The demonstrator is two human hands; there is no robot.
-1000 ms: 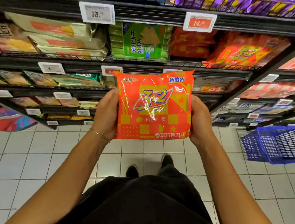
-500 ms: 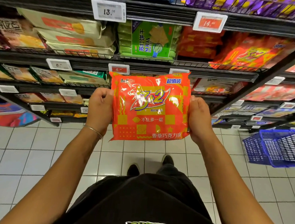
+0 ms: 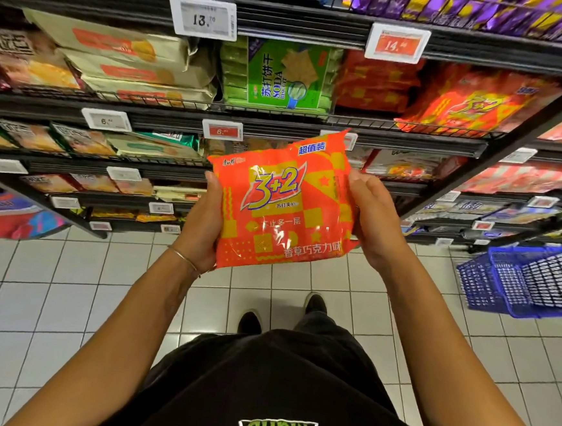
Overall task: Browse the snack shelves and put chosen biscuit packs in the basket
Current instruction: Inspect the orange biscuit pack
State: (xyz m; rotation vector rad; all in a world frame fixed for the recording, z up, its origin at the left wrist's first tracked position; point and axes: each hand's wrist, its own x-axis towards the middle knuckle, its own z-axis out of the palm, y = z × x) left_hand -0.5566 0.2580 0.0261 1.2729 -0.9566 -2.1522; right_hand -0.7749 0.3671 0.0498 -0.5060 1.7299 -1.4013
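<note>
**Orange biscuit pack held up before the shelves**

A person holds a glossy orange-and-yellow plastic biscuit pack (image 3: 282, 201) marked "3+2" in front of the black metal snack shelves (image 3: 279, 130), above the white tiled floor (image 3: 64, 296). The left hand (image 3: 201, 226) grasps the pack's left edge, fingers curled behind it and thumb at the front; a thin metal bracelet (image 3: 183, 258) circles that wrist. The right hand (image 3: 373, 220) grips the right edge, fingers wrapped round the side. The pack tilts slightly, its printed face toward the camera. A blue plastic mesh shopping basket (image 3: 533, 279) sits on the floor at the far right, well apart from the pack. A green soda-biscuit pack (image 3: 283, 75) lies on an upper shelf.
</note>
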